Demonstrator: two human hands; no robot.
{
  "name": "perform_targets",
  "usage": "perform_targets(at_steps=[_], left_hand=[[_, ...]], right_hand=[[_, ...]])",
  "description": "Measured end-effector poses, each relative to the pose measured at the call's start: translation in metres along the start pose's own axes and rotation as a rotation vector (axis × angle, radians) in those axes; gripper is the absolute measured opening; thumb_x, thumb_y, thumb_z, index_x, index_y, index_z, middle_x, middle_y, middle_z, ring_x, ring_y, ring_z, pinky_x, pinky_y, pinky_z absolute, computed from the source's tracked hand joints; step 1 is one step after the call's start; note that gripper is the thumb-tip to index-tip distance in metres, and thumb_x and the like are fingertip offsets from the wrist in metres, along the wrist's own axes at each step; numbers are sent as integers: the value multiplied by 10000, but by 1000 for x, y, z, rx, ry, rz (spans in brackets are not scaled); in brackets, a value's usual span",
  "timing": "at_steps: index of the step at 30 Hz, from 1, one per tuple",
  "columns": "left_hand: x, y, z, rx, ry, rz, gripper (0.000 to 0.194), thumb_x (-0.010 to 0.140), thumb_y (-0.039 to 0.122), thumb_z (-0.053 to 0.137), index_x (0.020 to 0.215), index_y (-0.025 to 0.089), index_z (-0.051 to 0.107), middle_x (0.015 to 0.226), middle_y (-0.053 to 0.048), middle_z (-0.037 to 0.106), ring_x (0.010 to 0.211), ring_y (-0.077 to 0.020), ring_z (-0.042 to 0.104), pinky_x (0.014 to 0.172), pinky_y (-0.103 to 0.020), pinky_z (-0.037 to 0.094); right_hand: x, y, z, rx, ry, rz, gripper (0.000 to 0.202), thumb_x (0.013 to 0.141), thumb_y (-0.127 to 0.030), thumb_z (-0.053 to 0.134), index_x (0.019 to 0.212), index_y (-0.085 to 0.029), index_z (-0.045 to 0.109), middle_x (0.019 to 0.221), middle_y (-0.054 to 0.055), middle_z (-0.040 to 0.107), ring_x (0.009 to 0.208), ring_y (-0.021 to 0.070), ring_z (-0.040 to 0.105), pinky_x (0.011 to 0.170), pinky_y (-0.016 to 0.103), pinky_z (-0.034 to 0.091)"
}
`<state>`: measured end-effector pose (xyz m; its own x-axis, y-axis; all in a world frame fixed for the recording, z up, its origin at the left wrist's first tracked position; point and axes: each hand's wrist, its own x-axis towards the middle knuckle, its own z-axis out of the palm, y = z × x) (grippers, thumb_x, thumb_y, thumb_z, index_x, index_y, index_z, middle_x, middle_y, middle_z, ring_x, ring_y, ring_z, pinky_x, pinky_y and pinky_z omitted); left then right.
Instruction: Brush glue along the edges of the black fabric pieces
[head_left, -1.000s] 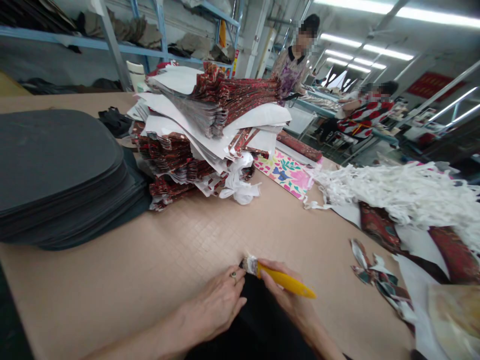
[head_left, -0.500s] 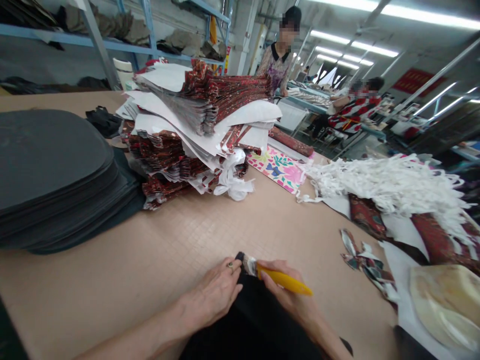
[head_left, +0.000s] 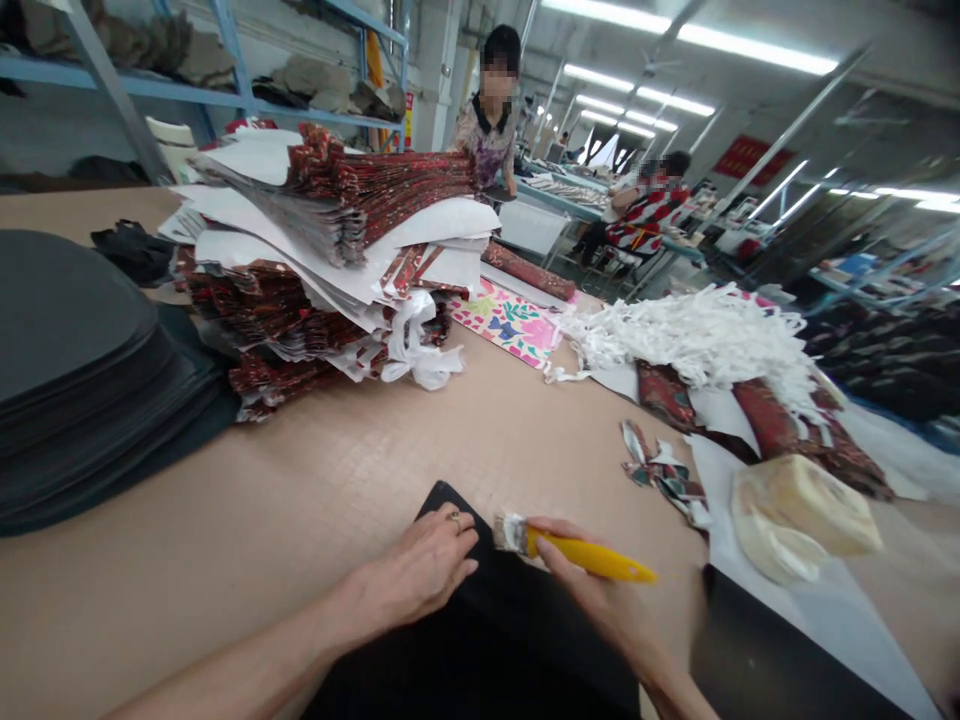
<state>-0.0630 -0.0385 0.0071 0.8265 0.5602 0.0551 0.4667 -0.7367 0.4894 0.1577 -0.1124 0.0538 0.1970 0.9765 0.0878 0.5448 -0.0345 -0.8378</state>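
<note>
A tan table (head_left: 322,460) spreads below the shelves (head_left: 142,82), a black stack (head_left: 67,330) at its left and a red pile (head_left: 300,310) towards the back. A black sheet (head_left: 480,640) lies on the near part. The left hand (head_left: 424,565) rests by its far corner; I cannot tell whether that grip pinches it. The right hand (head_left: 592,595) has its grip clamped round the brush (head_left: 592,557), bristles at the sheet's edge.
</note>
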Motion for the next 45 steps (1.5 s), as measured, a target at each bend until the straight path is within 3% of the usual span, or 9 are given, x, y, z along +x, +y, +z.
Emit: perform_targets(at_steps=[4,8,15,21,24,31,36,40,45], left_hand=[[4,13,-7,20,-126,-45,225,887,220,540,1108,183,554,1208,-93,517,1105,-282,463,935,-448,439],[6,14,-11,56,-179,-58,241,884,211,542,1124,195,556,1244,-102,491,1119,-299,446,921,-482,437],[7,9,-5,50,-131,-23,245,910,230,492,1143,202,565,1236,-103,488,1115,-283,446,940,-455,435],[3,1,3,-7,-58,-3,251,927,263,462,1152,220,564,1235,-82,492,1109,-265,445,949,-434,434],[2,-2,9,-27,11,23,266,943,310,431,1149,224,575,1223,-81,504,1111,-251,445,958,-404,434],[4,-3,8,13,-41,21,260,940,280,427,1141,220,580,1231,-79,494,1102,-252,445,947,-402,441],[5,-5,10,30,-58,-3,265,930,258,438,1157,229,572,1244,-80,486,1121,-267,435,951,-431,438],[8,1,2,-5,-77,-5,246,923,249,464,1132,231,592,1230,-76,501,1116,-264,457,956,-426,439],[4,7,-14,-12,-86,-44,219,904,221,515,1098,174,606,1193,-93,540,1099,-261,498,976,-421,433]], right_hand=[[-18,26,-21,2,211,198,281,717,-472,655,732,-196,703,703,40,717,661,200,679,599,269,561],[-31,34,-28,113,264,403,355,697,-527,654,631,-178,648,395,-40,498,331,107,452,317,216,365],[-27,26,-6,218,202,471,469,579,-635,677,621,-169,660,413,-24,537,316,105,456,318,220,358],[-68,76,-73,20,368,541,483,613,-656,649,584,-174,631,360,-40,457,330,130,447,352,250,364],[-78,77,-90,-29,431,560,463,664,-641,623,594,-184,612,361,-46,439,329,129,432,359,253,357],[-45,52,-42,195,286,479,465,654,-621,638,695,-158,642,453,-24,532,351,120,468,359,239,355],[-68,83,-74,73,390,565,493,641,-631,625,452,-186,532,340,-37,423,324,100,402,354,230,324],[-86,89,-108,-77,503,577,405,698,-567,610,651,-166,644,408,-49,464,360,102,417,361,219,338],[-57,60,-76,-94,256,325,334,713,-510,617,721,-182,682,623,31,664,568,180,625,535,245,487]])
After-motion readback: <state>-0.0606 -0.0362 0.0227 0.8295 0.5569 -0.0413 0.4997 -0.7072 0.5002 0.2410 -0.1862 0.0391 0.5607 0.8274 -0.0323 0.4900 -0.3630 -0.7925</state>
